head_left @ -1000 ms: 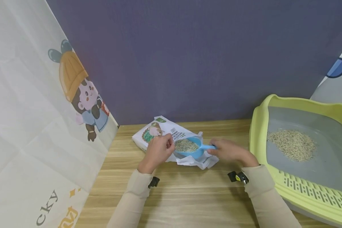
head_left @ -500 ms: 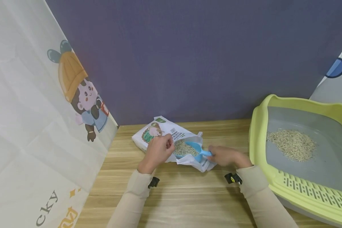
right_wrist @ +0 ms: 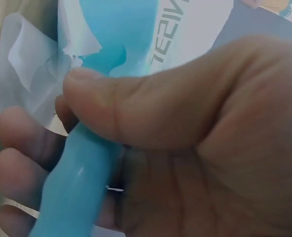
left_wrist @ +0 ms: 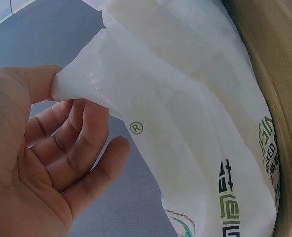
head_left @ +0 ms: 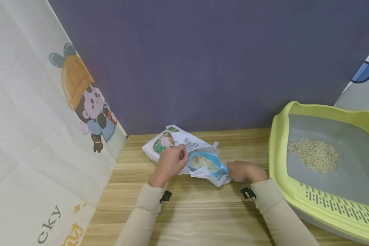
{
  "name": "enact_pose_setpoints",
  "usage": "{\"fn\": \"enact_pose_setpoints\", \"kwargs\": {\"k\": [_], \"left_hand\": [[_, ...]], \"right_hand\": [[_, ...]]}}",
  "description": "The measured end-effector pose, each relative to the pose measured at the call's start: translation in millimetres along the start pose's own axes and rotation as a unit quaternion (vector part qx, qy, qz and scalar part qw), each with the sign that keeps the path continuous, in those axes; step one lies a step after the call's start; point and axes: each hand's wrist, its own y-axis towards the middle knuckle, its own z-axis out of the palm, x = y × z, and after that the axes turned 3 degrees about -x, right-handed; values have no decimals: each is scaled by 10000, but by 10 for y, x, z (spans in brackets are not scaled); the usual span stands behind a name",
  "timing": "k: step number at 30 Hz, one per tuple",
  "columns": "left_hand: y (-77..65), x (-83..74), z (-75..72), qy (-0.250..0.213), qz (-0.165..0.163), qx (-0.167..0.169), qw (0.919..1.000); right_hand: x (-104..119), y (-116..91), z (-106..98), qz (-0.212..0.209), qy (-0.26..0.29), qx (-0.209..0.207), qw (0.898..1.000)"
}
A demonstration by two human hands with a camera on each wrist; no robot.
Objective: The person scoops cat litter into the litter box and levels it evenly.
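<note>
A white printed bag [head_left: 194,138] lies on its side on the wooden table, its torn mouth facing right. My left hand [head_left: 172,162] pinches the edge of the bag's mouth; the left wrist view has the thumb and fingers on the plastic [left_wrist: 82,79]. In my right hand [head_left: 246,172] is the handle of a blue scoop [head_left: 213,159], whose bowl sits in the bag's opening with pale pellets [head_left: 203,163] in it. The right wrist view shows the thumb and fingers curled round the blue handle [right_wrist: 77,177]. Part of the scoop is covered by the bag's torn edge.
To the right stands a litter tray with a yellow-green rim [head_left: 278,143] and a grey base, holding a pile of pellets [head_left: 318,157]. A dark panel [head_left: 203,68] rises behind the wooden table [head_left: 203,212]. A printed white sheet [head_left: 24,136] hangs at the left.
The right hand has shifted slightly left and down, turning the scoop at the bag's mouth. The scoop dipped among the pellets, then its bowl came up more visible. The left hand stays put.
</note>
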Motion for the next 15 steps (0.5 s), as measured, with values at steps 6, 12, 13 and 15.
{"fn": "enact_pose_setpoints", "kwargs": {"k": [6,12,13,15], "left_hand": [[3,3,-7,13,-46,46,10000],[1,5,-11,-28,-71,72,9999],[0,6,-12,-36,-70,74,9999],[-1,6,-13,-37,-63,77,9999]], "right_hand": [[8,-9,-20,-2,-7,13,10000],[31,-102,-101,-127,336,-93,9993],[31,-121,-115,-144,403,-119,9990],[33,-168,-158,-225,467,-186,9985]]}}
